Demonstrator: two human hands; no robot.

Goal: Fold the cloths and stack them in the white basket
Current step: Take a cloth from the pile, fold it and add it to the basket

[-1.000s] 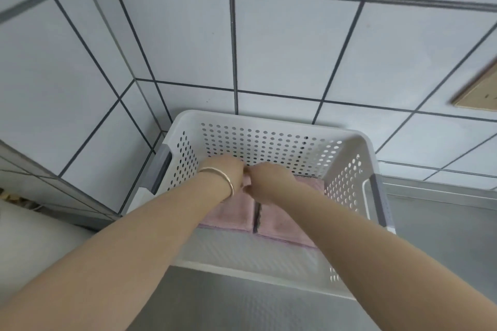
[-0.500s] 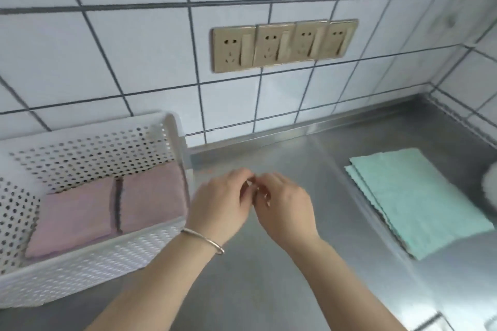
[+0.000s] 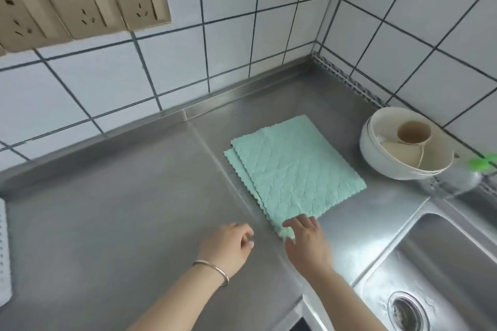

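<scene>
the steel counter (image 3: 113, 212) to my left lies bare and flat, with room to move across it as far as the basket (image 3: 4, 258) at the far left edge. the green cloths (image 3: 293, 169) lie flat ahead of my right hand (image 3: 306, 243), no bar to passing over. a stack of bowls (image 3: 403, 150) stands to their right near the wall corner. the sink (image 3: 435, 271) drops away on my right.

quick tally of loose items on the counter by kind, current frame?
Green cloths: 2, stacked flat
White bowls: 2, nested
Cups: 2, in the bowls
White basket: 1, only its edge in view
Total: 7
</scene>
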